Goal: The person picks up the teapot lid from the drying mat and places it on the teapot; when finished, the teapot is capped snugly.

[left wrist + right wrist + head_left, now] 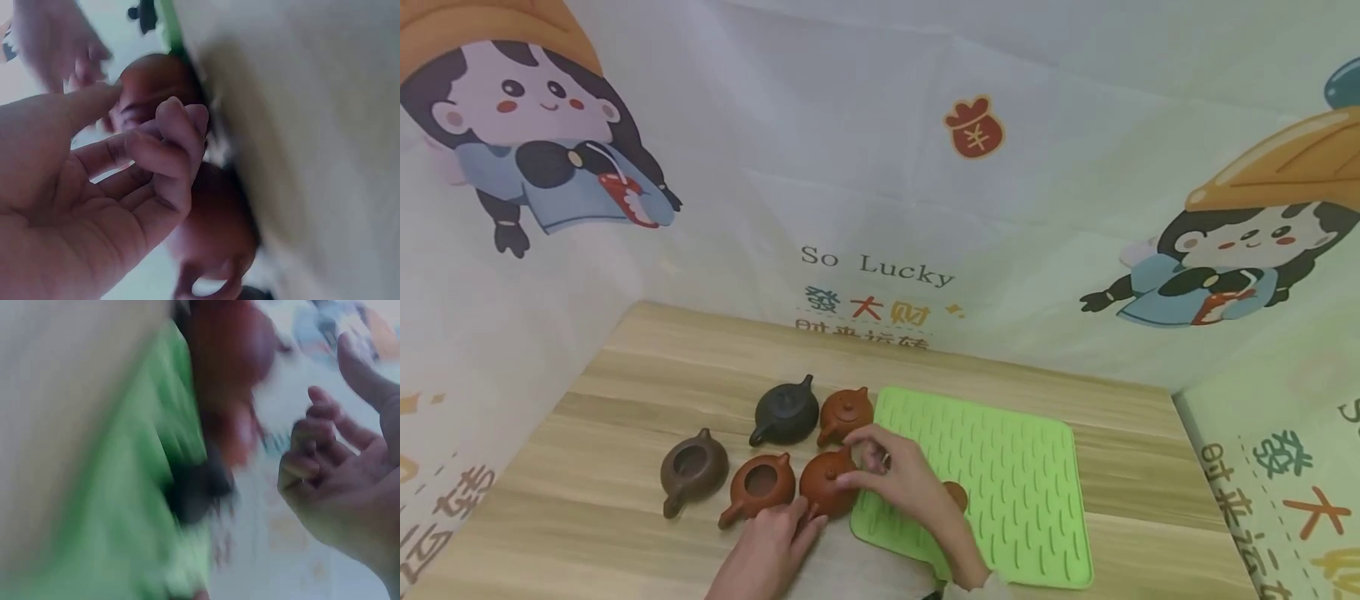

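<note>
A lidded reddish-brown teapot stands at the left edge of the green mat. My left hand is at its near side; in the left wrist view the thumb and curled fingers close about its handle, which they partly hide. Over the teapot's right side, my right hand has thumb and fingers apart; in the right wrist view its palm holds nothing. Left of this teapot sits an uncovered reddish teapot, then an uncovered brown one.
Behind are a black lidded teapot and a smaller orange-brown lidded one. The green ridged mat carries a reddish-brown round piece, partly behind my right wrist, and a dark lid-like piece. Printed cloth walls the wooden table.
</note>
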Demonstrator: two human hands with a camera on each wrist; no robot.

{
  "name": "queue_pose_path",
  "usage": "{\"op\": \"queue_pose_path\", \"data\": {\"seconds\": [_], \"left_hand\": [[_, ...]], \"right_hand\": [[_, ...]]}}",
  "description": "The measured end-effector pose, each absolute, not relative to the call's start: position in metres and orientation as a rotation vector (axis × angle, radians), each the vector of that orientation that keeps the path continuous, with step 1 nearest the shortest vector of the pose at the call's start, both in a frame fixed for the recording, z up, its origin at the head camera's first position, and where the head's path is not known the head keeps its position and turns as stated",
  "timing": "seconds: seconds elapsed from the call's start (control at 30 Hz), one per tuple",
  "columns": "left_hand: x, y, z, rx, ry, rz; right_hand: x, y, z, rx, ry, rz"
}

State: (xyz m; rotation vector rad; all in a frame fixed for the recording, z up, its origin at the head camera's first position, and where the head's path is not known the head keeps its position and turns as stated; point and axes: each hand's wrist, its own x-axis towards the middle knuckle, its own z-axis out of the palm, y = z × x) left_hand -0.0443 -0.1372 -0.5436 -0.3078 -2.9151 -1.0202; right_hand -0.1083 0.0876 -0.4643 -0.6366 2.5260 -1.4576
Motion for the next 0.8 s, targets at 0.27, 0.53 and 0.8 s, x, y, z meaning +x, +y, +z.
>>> {"op": "queue_pose_path", "data": {"seconds": [0.27, 0.53, 0.8], "left_hand": [[-0.030, -0.171, -0.482, -0.330, -2.609, -0.906], [-0.028, -0.207, -0.464, -0.178, -2.821, -0.754], [-0.036, -0.233, -0.544, -0.290, -2.810, -0.775]], "right_hand": [[-0.103, 0.201, -0.468, -0.620, 2.617, -1.406], [-0.087, 0.236, -0.484, -0.695, 2.447, -1.429], [-0.092, 0.228, -0.489, -0.758, 2.395, -1.450]]}}
